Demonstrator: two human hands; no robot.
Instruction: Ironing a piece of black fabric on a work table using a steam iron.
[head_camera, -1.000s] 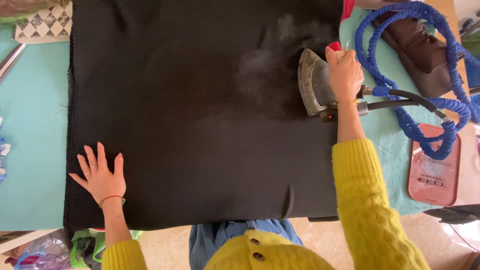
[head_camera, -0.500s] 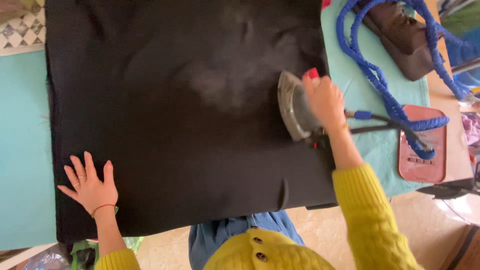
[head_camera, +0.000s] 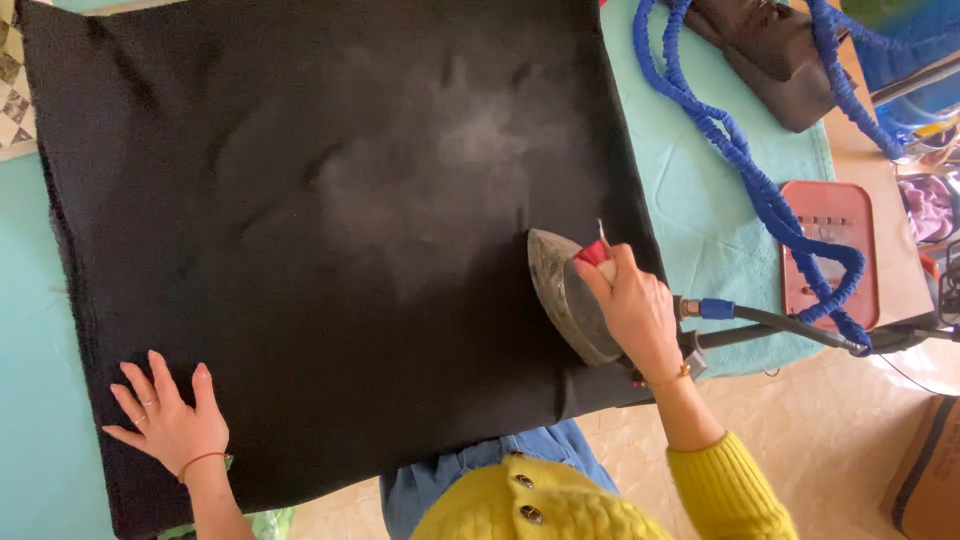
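A large black cloth (head_camera: 300, 240) lies spread flat over a turquoise ironing table (head_camera: 700, 210). My right hand (head_camera: 635, 310) grips the handle of a grey steam iron (head_camera: 565, 295), which rests on the cloth near its right edge. A pale haze of steam hangs over the cloth just beyond the iron. My left hand (head_camera: 168, 420) lies flat, fingers spread, on the cloth's near left corner.
A blue sleeved hose (head_camera: 760, 190) loops from the iron across the table's right side over a reddish iron rest (head_camera: 830, 250). A brown iron-shaped object (head_camera: 770, 55) sits at the far right. A cardboard box (head_camera: 925, 470) stands on the tiled floor.
My right hand has drawn the iron toward me along the cloth's right edge, leaving steam behind it. My left hand stays pressed on the near left corner.
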